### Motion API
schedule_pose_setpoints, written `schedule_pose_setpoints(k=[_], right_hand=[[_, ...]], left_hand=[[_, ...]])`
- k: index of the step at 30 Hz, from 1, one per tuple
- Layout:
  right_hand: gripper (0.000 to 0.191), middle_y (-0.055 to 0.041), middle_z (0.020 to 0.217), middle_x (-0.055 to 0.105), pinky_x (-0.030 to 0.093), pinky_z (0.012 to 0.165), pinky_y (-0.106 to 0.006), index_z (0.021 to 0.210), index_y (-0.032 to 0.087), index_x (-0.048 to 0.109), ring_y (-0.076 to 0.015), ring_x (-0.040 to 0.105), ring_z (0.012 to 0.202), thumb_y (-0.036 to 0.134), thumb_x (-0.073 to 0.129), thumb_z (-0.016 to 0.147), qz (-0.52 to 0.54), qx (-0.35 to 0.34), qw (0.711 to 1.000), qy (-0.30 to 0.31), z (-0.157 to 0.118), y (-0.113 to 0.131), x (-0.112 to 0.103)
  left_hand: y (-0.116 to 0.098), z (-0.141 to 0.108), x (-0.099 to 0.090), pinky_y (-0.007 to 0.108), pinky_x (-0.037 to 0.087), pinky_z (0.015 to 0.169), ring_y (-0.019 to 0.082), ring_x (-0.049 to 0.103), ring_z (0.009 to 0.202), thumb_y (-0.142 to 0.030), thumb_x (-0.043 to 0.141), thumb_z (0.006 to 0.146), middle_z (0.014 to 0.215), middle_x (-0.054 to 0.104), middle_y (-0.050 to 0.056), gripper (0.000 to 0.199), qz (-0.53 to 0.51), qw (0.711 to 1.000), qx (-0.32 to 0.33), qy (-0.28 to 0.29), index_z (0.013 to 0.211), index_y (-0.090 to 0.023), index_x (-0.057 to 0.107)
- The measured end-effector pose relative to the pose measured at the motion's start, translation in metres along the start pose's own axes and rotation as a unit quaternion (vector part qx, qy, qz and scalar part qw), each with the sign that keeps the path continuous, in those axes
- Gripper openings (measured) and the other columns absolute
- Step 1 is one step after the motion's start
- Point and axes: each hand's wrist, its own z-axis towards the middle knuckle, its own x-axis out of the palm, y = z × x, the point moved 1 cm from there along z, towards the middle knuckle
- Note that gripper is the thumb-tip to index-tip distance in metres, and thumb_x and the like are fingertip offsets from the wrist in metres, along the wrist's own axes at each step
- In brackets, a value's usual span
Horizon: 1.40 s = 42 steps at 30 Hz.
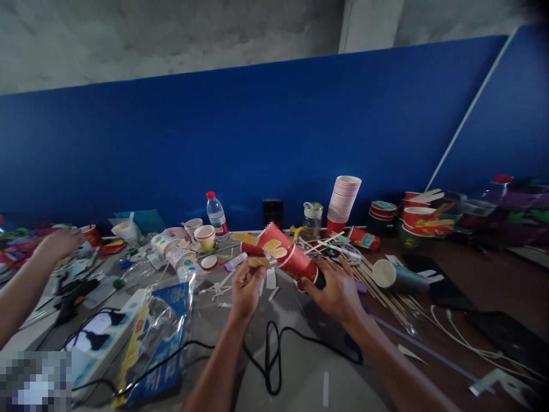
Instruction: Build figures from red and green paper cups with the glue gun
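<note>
The left hand (247,288) pinches flat yellow paper (259,262), the right hand (337,290) grasps a round red cup (299,265) — before the table's (302,380) far edge.

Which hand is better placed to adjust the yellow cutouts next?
Probably your left hand: it is closer to the yellow cutouts, while your right hand grips the red paper cups.

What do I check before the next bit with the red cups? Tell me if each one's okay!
1. Right hand holding the red cups: ok.
2. Left hand pinching a yellow piece: ok.
3. Yellow shapes stuck firmly on the cups: cannot tell.
4. Table below the hands tidy: not ok, a black cord and white strip lie there.
5. Water bottle upright, red cap on: ok.
6. Other person's hand out of the way: ok, over on the left.
</note>
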Motion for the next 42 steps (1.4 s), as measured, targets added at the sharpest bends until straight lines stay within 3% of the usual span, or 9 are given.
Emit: schedule_pose_setpoints(k=[6,12,20,26,34,38,42], right_hand=[[0.034,-0.0093,0.098,0.072,0.023,0.108,-0.053,0.101,0.017,0.063,-0.0273,0.065,0.095,0.04,0.061,0.077,-0.027,-0.003,1.0,-0.002,0.002,-0.001,0.0],[0.03,-0.0093,0.096,0.073,0.024,0.107,-0.052,0.097,0.018,0.063,-0.0274,0.066,0.094,0.04,0.062,0.076,-0.019,0.011,1.0,-0.005,0.006,-0.001,-0.004],[0.031,-0.0097,0.096,0.074,0.036,0.098,-0.051,0.097,0.019,0.067,-0.0288,0.066,0.095,0.041,0.055,0.079,0.033,0.04,0.998,0.04,0.012,0.001,-0.01],[0.031,-0.0074,0.095,0.074,0.034,0.101,-0.05,0.097,0.02,0.067,-0.0277,0.066,0.096,0.042,0.055,0.08,0.083,0.064,0.993,0.057,0.015,0.004,-0.007],[0.034,-0.0071,0.086,0.074,0.045,0.086,-0.045,0.093,0.02,0.068,-0.0283,0.065,0.089,0.046,0.053,0.077,0.122,0.089,0.988,0.028,0.017,-0.001,-0.01],[0.037,-0.0086,0.087,0.073,0.043,0.089,-0.046,0.094,0.018,0.068,-0.0292,0.065,0.092,0.048,0.053,0.077,0.131,0.092,0.987,0.022,0.016,-0.005,-0.01],[0.039,-0.0101,0.094,0.073,0.042,0.094,-0.046,0.099,0.017,0.067,-0.0291,0.064,0.097,0.047,0.054,0.077,0.149,0.085,0.985,-0.004,0.016,-0.009,-0.014]], left_hand=[[0.003,0.002,0.002,0.028,0.049,0.073,0.017,0.063,0.075,-0.036,0.078,0.062,0.077,0.07,0.004,0.027,-0.056,0.996,-0.058,-0.029,0.081,-0.017,0.071],[0.01,0.004,0.0,0.027,0.048,0.071,0.015,0.062,0.073,-0.034,0.078,0.059,0.077,0.069,0.002,0.029,-0.065,0.995,-0.071,-0.04,0.08,-0.017,0.07],[0.009,0.0,0.002,0.03,0.048,0.073,0.017,0.062,0.073,-0.035,0.073,0.063,0.074,0.068,0.003,0.025,-0.029,0.996,-0.085,0.002,0.079,-0.016,0.067],[0.016,-0.004,0.006,0.029,0.048,0.066,0.016,0.06,0.068,-0.038,0.069,0.067,0.072,0.066,0.002,0.026,-0.004,0.994,-0.104,0.038,0.081,-0.016,0.064],[0.017,-0.008,0.009,0.025,0.046,0.056,0.013,0.053,0.058,-0.043,0.066,0.07,0.066,0.059,0.0,0.029,0.016,0.992,-0.113,0.058,0.081,-0.016,0.062],[0.019,-0.008,0.01,0.023,0.041,0.048,0.011,0.049,0.053,-0.049,0.066,0.067,0.065,0.057,-0.002,0.037,0.026,0.987,-0.147,0.066,0.085,-0.016,0.062],[0.03,-0.008,0.008,0.021,0.029,0.041,0.007,0.037,0.042,-0.051,0.065,0.066,0.052,0.046,-0.007,0.041,0.055,0.977,-0.19,0.082,0.088,-0.017,0.06]])
